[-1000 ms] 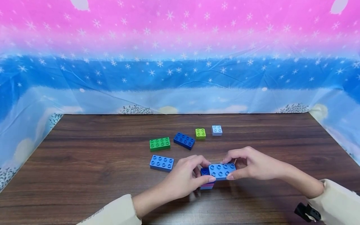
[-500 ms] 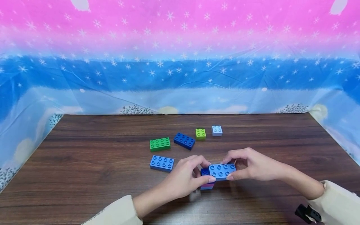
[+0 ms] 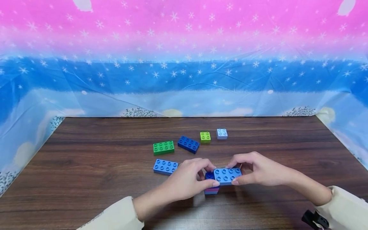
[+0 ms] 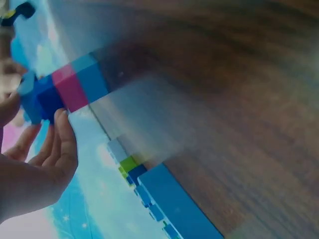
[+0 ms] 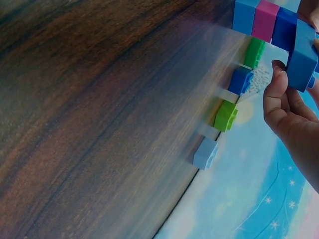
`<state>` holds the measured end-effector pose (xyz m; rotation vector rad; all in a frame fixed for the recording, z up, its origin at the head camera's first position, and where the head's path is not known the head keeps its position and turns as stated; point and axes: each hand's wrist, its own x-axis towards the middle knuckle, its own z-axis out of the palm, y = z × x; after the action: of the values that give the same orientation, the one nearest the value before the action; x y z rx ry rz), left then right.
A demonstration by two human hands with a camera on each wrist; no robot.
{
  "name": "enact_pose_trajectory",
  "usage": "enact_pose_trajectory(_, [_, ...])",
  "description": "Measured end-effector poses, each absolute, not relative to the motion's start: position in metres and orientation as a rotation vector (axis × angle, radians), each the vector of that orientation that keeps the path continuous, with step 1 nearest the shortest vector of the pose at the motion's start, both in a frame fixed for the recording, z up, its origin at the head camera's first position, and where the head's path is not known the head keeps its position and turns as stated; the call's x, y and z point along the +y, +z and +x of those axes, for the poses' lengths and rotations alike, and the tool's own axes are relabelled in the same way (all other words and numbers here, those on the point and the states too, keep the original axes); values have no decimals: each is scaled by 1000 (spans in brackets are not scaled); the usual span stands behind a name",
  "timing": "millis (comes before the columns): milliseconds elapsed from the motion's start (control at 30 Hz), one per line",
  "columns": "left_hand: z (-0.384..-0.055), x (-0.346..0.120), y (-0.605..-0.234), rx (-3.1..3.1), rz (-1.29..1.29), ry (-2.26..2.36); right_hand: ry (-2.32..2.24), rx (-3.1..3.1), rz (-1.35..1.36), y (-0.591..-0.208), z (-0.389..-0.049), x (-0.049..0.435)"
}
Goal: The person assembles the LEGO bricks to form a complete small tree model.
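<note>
A small tower of toy building bricks stands upright on the table: a light blue brick (image 4: 89, 77) at the bottom, a pink brick (image 4: 70, 88) over it, then a dark blue brick (image 3: 209, 175). Topmost is an eight-stud light blue brick (image 3: 227, 176), sitting on part of the dark blue one and jutting out to the right. My left hand (image 3: 188, 180) grips the tower around the dark blue brick, thumb on the near side and fingers behind. The overhanging end of the top brick is pinched between thumb and fingers of my right hand (image 3: 265, 170).
Left of the tower lies another eight-stud light blue brick (image 3: 164, 166), partly behind my left hand. Farther back are a green brick (image 3: 163, 147), a dark blue brick (image 3: 188, 144), a lime brick (image 3: 205, 137) and a pale blue brick (image 3: 222, 134). A snowflake-patterned cloth (image 3: 184, 76) hangs behind the table.
My left forearm has shifted slightly left, so the hand covers a little more of the loose light blue brick. Both hands keep their hold, and the bricks stay as they were.
</note>
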<state>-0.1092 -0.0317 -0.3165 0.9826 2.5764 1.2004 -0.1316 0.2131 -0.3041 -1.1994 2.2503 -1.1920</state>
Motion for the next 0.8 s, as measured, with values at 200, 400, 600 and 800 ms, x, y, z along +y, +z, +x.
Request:
enact_pose_trajectory(200, [-114,-44,-310,2509,967,1126,-1187,2252,-1165,-303,-132,213])
enact_pose_trajectory(400, [-122,-66,-308,2554,993,1035,-1168,2264,-1139,-303,-131,214])
enact_pose_trajectory(600, [-132,-96,-312,2641,925,935,-1139,2296,-1111,-302,-130,214])
enact_pose_trajectory(800, [-138,-117,-321,2700,798,896,-1131,2301,-1101,-301,-130,214])
